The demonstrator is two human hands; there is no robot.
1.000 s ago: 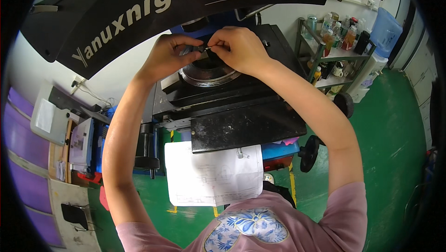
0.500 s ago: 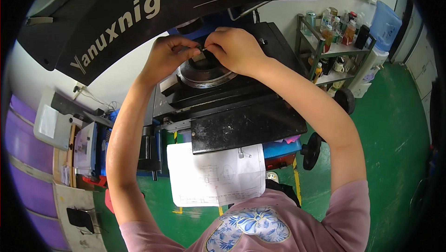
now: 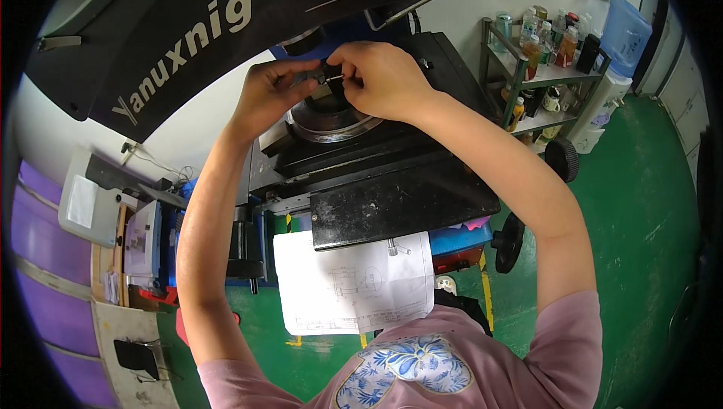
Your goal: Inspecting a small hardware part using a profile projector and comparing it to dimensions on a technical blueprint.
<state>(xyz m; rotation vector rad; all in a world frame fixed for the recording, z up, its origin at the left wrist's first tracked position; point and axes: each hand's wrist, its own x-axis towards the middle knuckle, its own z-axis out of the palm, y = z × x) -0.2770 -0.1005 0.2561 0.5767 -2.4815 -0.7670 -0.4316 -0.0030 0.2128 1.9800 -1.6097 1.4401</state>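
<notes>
My left hand (image 3: pixel 273 94) and my right hand (image 3: pixel 384 81) meet over the round metal ring (image 3: pixel 331 132) of a black machine stage. A small, thin, shiny metal pin (image 3: pixel 336 77) runs between the fingertips of both hands. My right thumb and fingers are closed at one end of it. The left thumb and forefinger close toward its other end, where a small dark part seems to sit; its exact shape is too small to make out. Inside the ring it is dark and partly hidden by my hands.
A large black machine arm (image 3: pixel 196 40) overhangs the hands. A black plate (image 3: pixel 403 209) juts out in front, with a paper drawing (image 3: pixel 354 288) hanging below. Black handwheels (image 3: pixel 509 243) stick out at right. A shelf of bottles (image 3: pixel 546 77) stands at the far right.
My right fingers have opened out slightly and shifted, so more of the thin pin shows between the hands. The left hand stays nearly where it was. The whole view has shifted slightly.
</notes>
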